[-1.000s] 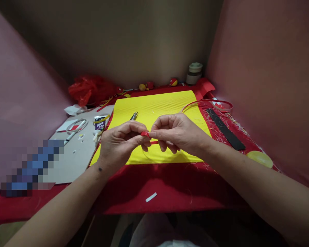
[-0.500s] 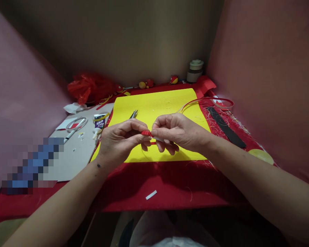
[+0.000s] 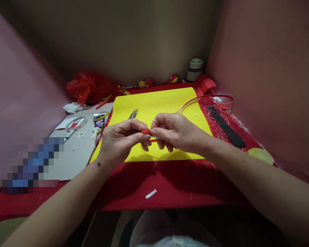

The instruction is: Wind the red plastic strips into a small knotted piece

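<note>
Between both hands, above a yellow corrugated sheet, is a small red ridged piece of corrugated paper. My left hand pinches it between thumb and forefinger. My right hand is closed at the piece's right end, thumb against the forefinger, other fingers curled below. Fingertips hide part of the piece, so its full shape does not show. Beneath the hands a bit of narrow red strip shows. Just behind my left hand lies a pointed metal tool, its lower part hidden.
Left, a grey board carries a glue tube and coiled strips. A red plastic bag, small red-and-yellow figures and a lidded jar stand behind. Right lie a black strip and loose threads. A white slip lies in front.
My right fingers have curled in slightly, and the pale sliver under my right thumb no longer shows. The red piece has turned a little and stays pinched. My left hand has hardly moved.
</note>
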